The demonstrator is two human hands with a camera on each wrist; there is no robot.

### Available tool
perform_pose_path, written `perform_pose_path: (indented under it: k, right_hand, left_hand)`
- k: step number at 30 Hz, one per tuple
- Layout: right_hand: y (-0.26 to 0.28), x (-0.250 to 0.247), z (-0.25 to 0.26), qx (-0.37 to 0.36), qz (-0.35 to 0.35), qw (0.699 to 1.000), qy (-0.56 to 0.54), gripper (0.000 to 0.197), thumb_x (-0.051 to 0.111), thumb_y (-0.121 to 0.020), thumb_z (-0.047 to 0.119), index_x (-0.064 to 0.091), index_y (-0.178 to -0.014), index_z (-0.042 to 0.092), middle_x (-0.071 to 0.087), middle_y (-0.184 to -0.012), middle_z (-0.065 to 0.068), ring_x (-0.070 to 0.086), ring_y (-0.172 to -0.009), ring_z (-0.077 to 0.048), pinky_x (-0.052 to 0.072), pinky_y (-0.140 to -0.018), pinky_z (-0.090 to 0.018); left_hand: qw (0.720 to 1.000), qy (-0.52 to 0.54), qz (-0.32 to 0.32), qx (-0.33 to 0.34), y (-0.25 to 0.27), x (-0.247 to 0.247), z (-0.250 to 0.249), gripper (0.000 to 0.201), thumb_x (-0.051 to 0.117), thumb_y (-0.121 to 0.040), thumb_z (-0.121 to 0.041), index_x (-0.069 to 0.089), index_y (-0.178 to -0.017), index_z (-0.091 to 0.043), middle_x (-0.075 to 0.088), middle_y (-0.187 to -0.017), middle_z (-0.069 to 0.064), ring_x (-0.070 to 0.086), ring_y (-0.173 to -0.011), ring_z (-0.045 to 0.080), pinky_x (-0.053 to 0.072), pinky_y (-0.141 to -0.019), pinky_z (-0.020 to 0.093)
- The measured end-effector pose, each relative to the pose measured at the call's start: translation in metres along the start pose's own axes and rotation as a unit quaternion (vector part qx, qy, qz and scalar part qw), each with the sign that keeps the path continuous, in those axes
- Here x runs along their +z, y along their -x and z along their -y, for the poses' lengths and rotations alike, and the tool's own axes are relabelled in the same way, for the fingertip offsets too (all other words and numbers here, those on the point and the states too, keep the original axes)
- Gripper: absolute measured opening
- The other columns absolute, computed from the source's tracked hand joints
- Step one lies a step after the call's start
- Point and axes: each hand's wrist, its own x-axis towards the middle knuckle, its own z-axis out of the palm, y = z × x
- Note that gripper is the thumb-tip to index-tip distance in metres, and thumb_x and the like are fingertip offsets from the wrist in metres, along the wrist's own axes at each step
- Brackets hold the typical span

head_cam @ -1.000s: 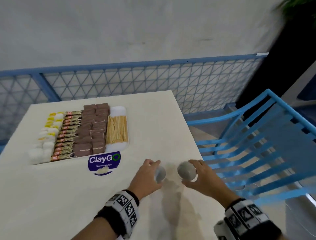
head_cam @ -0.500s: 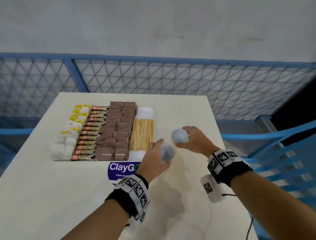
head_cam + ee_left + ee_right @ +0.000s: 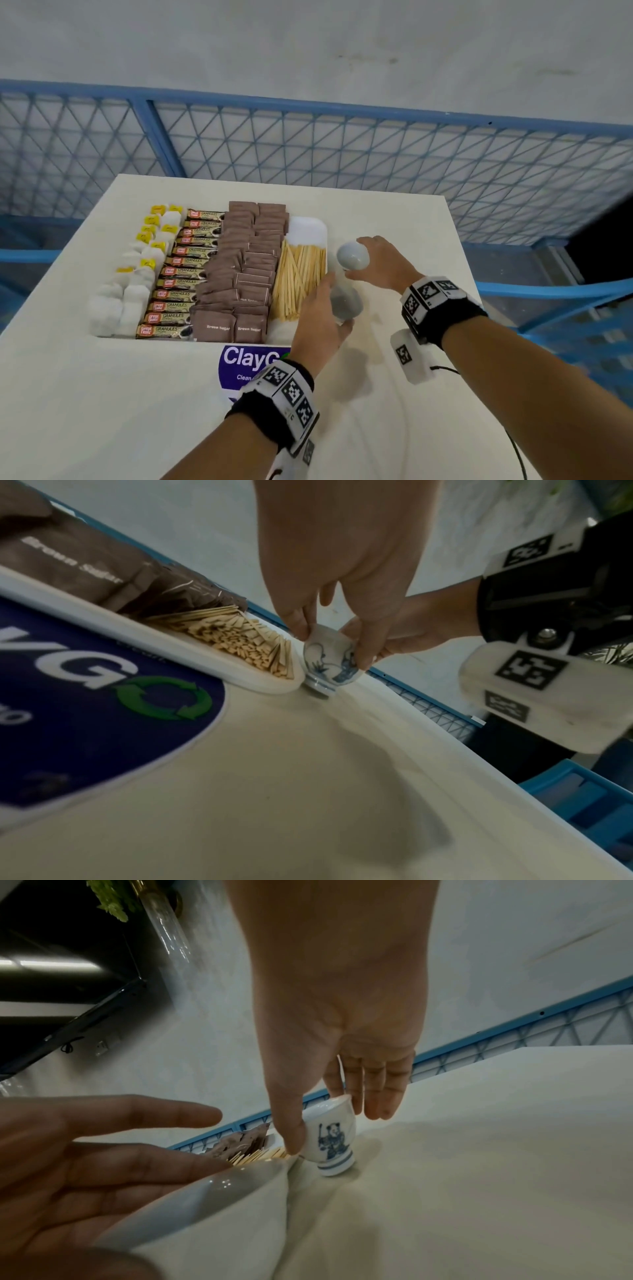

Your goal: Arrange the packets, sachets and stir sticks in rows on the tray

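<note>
While my left hand (image 3: 320,318) and right hand (image 3: 383,263) each pinch a small cup (image 3: 329,660) at frame centre, the tray (image 3: 308,229) looks done — packets (image 3: 233,274), sachets (image 3: 137,274), stir sticks (image 3: 298,277) already rowed.

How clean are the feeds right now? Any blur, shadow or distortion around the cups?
Head view: sharp on the tray; the cup in the left hand looks shaded grey and soft, and the fence bows with wide-angle distortion. Left wrist view: dim, a soft shadow on the table, the blue-painted cup fairly clear. Right wrist view: the left hand close up is blurred, the right hand's cup crisp.
</note>
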Motion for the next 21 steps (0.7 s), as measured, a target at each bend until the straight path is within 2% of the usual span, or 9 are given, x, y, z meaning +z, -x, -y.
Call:
perform_pose_path:
  k: [5,6,8,10,15,19,21]
  right_hand:
    - [-0.012,0.0,0.003,-0.002,0.009,1.0,0.008,0.085,0.073,-0.076,0.039,0.028,-0.142,0.011,0.037,-0.141,-0.012,0.036,-0.13,-0.027,0.03,-0.107,-0.036]
    - [-0.013,0.0,0.004,-0.001,0.01,1.0,0.008,0.085,0.073,-0.076,0.038,0.027,-0.143,0.011,0.035,-0.142,-0.011,0.035,-0.131,-0.027,0.03,-0.108,-0.036]
    - [-0.014,0.0,0.004,-0.001,0.013,1.0,0.007,0.086,0.073,-0.077,0.037,0.026,-0.144,0.011,0.033,-0.145,-0.011,0.032,-0.134,-0.027,0.028,-0.109,-0.036]
    - [-0.014,-0.001,0.005,-0.002,0.014,1.0,0.004,0.086,0.072,-0.077,0.036,0.025,-0.145,0.01,0.032,-0.146,-0.011,0.031,-0.135,-0.027,0.027,-0.109,-0.036]
    - [-0.014,0.0,0.003,-0.002,0.014,1.0,0.001,0.087,0.072,-0.078,0.037,0.024,-0.145,0.009,0.032,-0.146,-0.012,0.031,-0.135,-0.027,0.027,-0.109,-0.035]
    - [-0.013,0.001,0.001,0.005,0.018,1.0,-0.014,0.09,0.071,-0.078,0.036,0.019,-0.146,0.01,0.03,-0.148,-0.012,0.03,-0.136,-0.026,0.027,-0.109,-0.035]
    - [-0.009,0.001,0.002,0.002,0.015,0.999,-0.036,0.091,0.073,-0.077,0.033,0.017,-0.146,0.012,0.032,-0.146,-0.012,0.033,-0.134,-0.026,0.03,-0.108,-0.037]
  left_hand:
    - [1.0,0.02,-0.018,0.014,-0.004,0.002,-0.001,0.083,0.073,-0.077,-0.009,0.025,-0.145,-0.015,0.038,-0.141,0.002,0.036,-0.13,0.015,0.022,-0.104,0.015]
    - [1.0,0.021,-0.019,0.013,-0.004,0.002,-0.001,0.084,0.073,-0.077,-0.009,0.026,-0.145,-0.014,0.038,-0.141,0.002,0.037,-0.13,0.015,0.023,-0.107,0.017]
    - [0.999,0.025,-0.025,0.016,-0.005,0.005,0.0,0.085,0.074,-0.075,-0.01,0.027,-0.145,-0.014,0.041,-0.14,0.003,0.04,-0.129,0.017,0.029,-0.112,0.03]
    - [0.999,0.025,-0.02,0.018,-0.006,0.007,0.0,0.083,0.073,-0.077,-0.01,0.026,-0.145,-0.013,0.04,-0.141,0.006,0.041,-0.129,0.019,0.034,-0.11,0.035]
    - [1.0,0.006,-0.002,0.021,-0.006,0.007,-0.002,0.08,0.068,-0.082,-0.011,0.02,-0.146,-0.012,0.034,-0.147,0.011,0.038,-0.132,0.025,0.033,-0.104,0.027]
    - [1.0,0.002,0.005,0.019,-0.007,0.008,-0.003,0.081,0.069,-0.081,-0.009,0.022,-0.146,-0.013,0.034,-0.146,0.008,0.036,-0.133,0.021,0.029,-0.108,0.024]
    - [1.0,0.006,0.005,0.016,-0.006,0.007,-0.003,0.086,0.072,-0.078,-0.007,0.021,-0.146,-0.015,0.034,-0.145,0.003,0.034,-0.133,0.015,0.021,-0.111,0.018]
